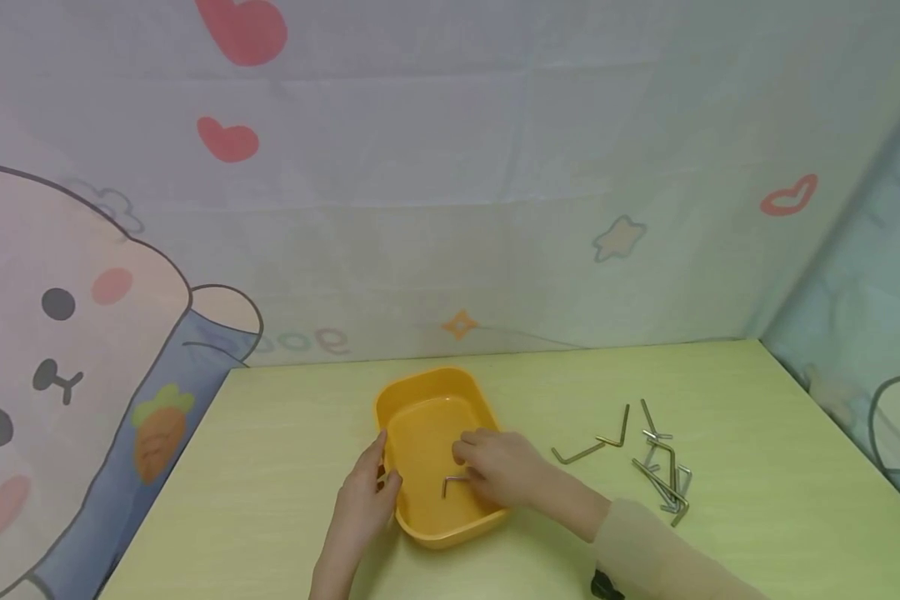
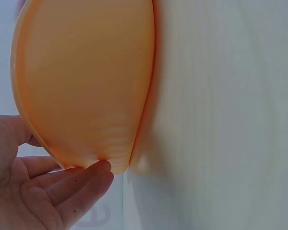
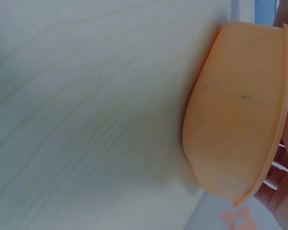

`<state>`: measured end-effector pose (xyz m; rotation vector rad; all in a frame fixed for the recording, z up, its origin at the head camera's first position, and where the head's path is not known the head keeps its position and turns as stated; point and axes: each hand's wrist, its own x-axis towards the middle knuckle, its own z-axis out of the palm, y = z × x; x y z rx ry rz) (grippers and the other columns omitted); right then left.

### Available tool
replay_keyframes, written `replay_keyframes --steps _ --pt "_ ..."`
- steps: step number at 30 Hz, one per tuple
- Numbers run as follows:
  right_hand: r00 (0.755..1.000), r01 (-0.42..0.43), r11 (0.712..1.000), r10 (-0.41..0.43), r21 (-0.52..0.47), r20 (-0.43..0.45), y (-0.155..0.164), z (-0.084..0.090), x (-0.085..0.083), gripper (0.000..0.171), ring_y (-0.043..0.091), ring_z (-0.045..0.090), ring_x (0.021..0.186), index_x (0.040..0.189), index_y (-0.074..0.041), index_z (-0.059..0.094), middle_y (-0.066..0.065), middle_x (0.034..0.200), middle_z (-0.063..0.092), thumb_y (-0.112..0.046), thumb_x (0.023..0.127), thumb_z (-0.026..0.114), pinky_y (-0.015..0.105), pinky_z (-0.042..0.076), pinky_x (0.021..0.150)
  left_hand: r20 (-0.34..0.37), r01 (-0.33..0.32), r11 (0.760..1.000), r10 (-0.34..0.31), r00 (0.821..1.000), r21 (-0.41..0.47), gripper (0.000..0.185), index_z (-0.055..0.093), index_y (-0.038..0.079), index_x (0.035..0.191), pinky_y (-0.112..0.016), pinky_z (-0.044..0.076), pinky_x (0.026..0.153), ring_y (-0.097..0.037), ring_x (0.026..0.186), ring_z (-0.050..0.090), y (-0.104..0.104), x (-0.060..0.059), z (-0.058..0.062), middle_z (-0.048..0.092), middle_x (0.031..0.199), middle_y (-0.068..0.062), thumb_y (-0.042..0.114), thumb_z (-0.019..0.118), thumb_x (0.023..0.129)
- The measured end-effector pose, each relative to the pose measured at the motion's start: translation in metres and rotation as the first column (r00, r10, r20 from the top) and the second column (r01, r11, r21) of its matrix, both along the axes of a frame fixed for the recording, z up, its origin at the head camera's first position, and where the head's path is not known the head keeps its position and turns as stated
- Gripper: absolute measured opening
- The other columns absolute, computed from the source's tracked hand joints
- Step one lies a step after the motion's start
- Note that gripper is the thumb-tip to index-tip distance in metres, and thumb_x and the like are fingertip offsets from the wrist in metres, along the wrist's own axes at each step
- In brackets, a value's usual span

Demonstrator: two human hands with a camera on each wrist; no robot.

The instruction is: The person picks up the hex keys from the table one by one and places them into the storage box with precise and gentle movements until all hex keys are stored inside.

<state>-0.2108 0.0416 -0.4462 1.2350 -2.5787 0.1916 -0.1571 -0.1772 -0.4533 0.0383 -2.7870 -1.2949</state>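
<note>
A yellow-orange plastic tray [image 1: 422, 429] stands on the table in the head view. My left hand [image 1: 362, 502] holds its left side, thumb at the rim and fingers against the outer wall; the left wrist view shows those fingers [image 2: 86, 189] on the tray's side. My right hand [image 1: 504, 467] reaches over the right rim with bent fingers, low inside the tray. From under its thumb side sticks out an L-shaped hex key [image 1: 446, 487], its other end hidden by the hand. The right wrist view shows the tray's outer wall [image 3: 235, 105] and part of the right hand [image 3: 285, 191].
Several more hex keys lie to the right of the tray, some in a tangled pile [image 1: 671, 483] and a pair [image 1: 585, 452] nearer the hand. A printed cloth [image 1: 420, 250] hangs behind the pale table [image 1: 285, 467]. A small black object [image 1: 606, 585] shows beneath the right sleeve.
</note>
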Motion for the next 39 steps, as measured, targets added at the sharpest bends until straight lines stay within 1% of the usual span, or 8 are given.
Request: replay_keyframes --steps 6,11,13,18,24,28,35,39 --pt "0.999 -0.021 0.998 0.018 -0.065 -0.043 0.003 0.003 0.004 0.016 0.007 0.053 0.068 0.09 -0.019 0.061 -0.008 0.081 0.058 -0.01 0.079 0.067 0.017 0.041 0.05 0.0 -0.008 1.0 0.008 1.0 0.0 0.058 0.033 0.004 0.149 -0.048 0.054 0.094 -0.043 0.121 0.055 0.0 0.001 0.001 0.042 0.147 -0.024 0.011 0.05 0.094" --pt "0.996 -0.033 0.995 0.026 -0.089 -0.086 0.005 0.004 0.006 0.016 0.006 0.052 0.068 0.089 -0.018 0.062 -0.009 0.08 0.057 -0.009 0.078 0.066 0.015 0.039 0.049 0.001 -0.007 1.0 0.007 1.0 0.001 0.059 0.032 0.004 0.15 -0.048 0.054 0.094 -0.044 0.121 0.055 -0.001 0.001 0.001 0.04 0.149 -0.024 0.011 0.049 0.094" --pt "0.995 -0.031 0.995 0.022 -0.09 -0.1 0.006 0.005 0.007 0.015 0.006 0.053 0.07 0.089 -0.019 0.062 -0.009 0.08 0.058 -0.01 0.078 0.066 0.015 0.041 0.051 0.001 -0.007 1.0 0.007 1.0 0.001 0.059 0.032 0.004 0.15 -0.048 0.054 0.094 -0.044 0.121 0.055 -0.001 0.001 0.001 0.04 0.149 -0.024 0.011 0.049 0.094" --pt "0.988 -0.015 0.995 0.0 -0.1 -0.154 0.008 0.008 0.011 0.014 0.009 0.054 0.079 0.091 -0.019 0.064 -0.009 0.084 0.061 -0.012 0.079 0.066 0.019 0.043 0.062 0.005 -0.005 1.0 0.005 1.0 0.001 0.059 0.031 0.004 0.15 -0.048 0.055 0.093 -0.044 0.121 0.055 -0.001 0.001 -0.001 0.04 0.148 -0.025 0.011 0.049 0.094" --pt "0.977 -0.007 0.99 -0.023 -0.14 -0.211 0.014 0.009 0.015 0.015 0.011 0.053 0.082 0.091 -0.019 0.064 -0.009 0.086 0.063 -0.013 0.078 0.068 0.021 0.04 0.064 0.011 -0.002 1.0 0.001 1.0 0.009 0.059 0.031 0.004 0.15 -0.048 0.054 0.093 -0.044 0.122 0.054 -0.001 0.001 -0.001 0.039 0.149 -0.024 0.011 0.049 0.095" --pt "0.974 0.006 0.988 -0.041 -0.156 -0.222 0.018 0.008 0.017 0.017 0.011 0.052 0.082 0.091 -0.019 0.064 -0.008 0.086 0.062 -0.013 0.076 0.069 0.022 0.041 0.066 0.009 -0.003 1.0 0.002 1.0 0.011 0.059 0.031 0.004 0.15 -0.048 0.054 0.094 -0.044 0.122 0.054 -0.001 0.001 -0.001 0.039 0.149 -0.024 0.011 0.049 0.094" --pt "0.971 0.015 0.984 -0.056 -0.177 -0.231 0.024 0.01 0.024 0.02 0.01 0.046 0.075 0.091 -0.018 0.063 -0.009 0.085 0.059 -0.011 0.074 0.07 0.021 0.038 0.065 -0.003 0.003 1.0 -0.003 1.0 0.01 0.058 0.032 0.003 0.149 -0.047 0.055 0.093 -0.044 0.122 0.054 0.0 0.0 -0.002 0.04 0.149 -0.025 0.011 0.05 0.094" --pt "0.971 0.017 0.98 -0.063 -0.196 -0.231 0.028 0.01 0.026 0.021 0.01 0.047 0.076 0.092 -0.019 0.063 -0.009 0.087 0.06 -0.011 0.073 0.07 0.021 0.039 0.066 -0.008 0.002 1.0 -0.002 1.0 0.01 0.058 0.032 0.003 0.149 -0.047 0.055 0.093 -0.044 0.122 0.054 0.0 0.0 -0.002 0.04 0.148 -0.025 0.011 0.05 0.094"
